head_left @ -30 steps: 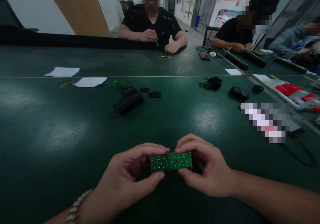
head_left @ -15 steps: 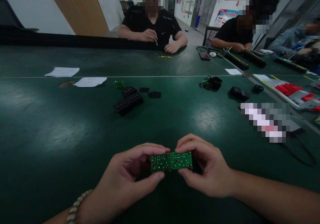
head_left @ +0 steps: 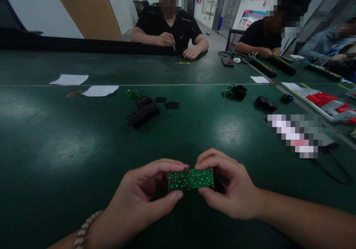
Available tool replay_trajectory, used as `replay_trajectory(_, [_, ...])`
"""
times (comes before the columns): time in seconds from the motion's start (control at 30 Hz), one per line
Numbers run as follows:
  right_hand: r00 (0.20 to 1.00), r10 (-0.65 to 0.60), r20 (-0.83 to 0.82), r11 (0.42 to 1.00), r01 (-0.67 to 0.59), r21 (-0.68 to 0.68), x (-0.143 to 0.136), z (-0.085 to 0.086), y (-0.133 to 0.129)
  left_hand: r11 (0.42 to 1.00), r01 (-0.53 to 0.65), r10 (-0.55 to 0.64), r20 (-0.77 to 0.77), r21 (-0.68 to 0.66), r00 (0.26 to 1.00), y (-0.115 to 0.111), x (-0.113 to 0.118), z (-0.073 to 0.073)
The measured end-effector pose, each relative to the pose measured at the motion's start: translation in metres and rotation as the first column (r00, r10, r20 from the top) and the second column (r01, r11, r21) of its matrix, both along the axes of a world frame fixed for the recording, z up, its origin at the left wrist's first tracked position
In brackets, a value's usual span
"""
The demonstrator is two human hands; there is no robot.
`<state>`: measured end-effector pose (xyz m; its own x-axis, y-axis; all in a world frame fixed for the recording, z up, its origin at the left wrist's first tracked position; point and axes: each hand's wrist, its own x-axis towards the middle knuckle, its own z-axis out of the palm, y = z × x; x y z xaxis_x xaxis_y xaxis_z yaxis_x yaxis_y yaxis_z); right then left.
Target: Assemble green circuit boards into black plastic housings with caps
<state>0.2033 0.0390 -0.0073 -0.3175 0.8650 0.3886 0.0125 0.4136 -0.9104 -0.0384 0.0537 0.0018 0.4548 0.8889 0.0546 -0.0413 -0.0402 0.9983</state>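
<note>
A small green circuit board [head_left: 191, 179] with rows of solder points faces me, held up near the front of the green table [head_left: 189, 141]. My left hand [head_left: 150, 188] grips its left end between thumb and fingers. On the right end, my right hand [head_left: 229, 186] pinches the board by its upper and lower edges. The board's far side is hidden from me. Farther off lie several black plastic housings [head_left: 143, 112], two flat black pieces [head_left: 172, 105] and another green circuit board [head_left: 132, 93].
Black parts with green wiring [head_left: 236, 92] and a black block [head_left: 265, 103] lie at the right. A blurred-out device [head_left: 294, 136] with a cable is nearer. Paper sheets [head_left: 100, 91] lie at the left. Across the table sits a person [head_left: 171, 30], with others to the right.
</note>
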Motion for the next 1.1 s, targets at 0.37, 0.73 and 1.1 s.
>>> replay_trajectory(0.37, [1.0, -0.001, -0.003, 1.0, 0.001, 0.015, -0.0002, 0.0007, 0.0019, 1.0, 0.003, -0.003, -0.011, -0.012, 1.0, 0.0016, 0.001, -0.0003])
replay_trajectory(0.73, [1.0, -0.005, 0.003, 1.0, 0.005, 0.01, -0.0002, 0.0022, 0.0006, 1.0, 0.006, -0.006, -0.015, -0.006, 1.0, -0.0001, -0.0011, 0.0006])
replay_trajectory(1.1, [1.0, -0.009, 0.005, 1.0, 0.009, 0.022, -0.0001, 0.0012, 0.0019, 1.0, -0.013, 0.013, -0.014, -0.004, 1.0, -0.0007, 0.0006, 0.0026])
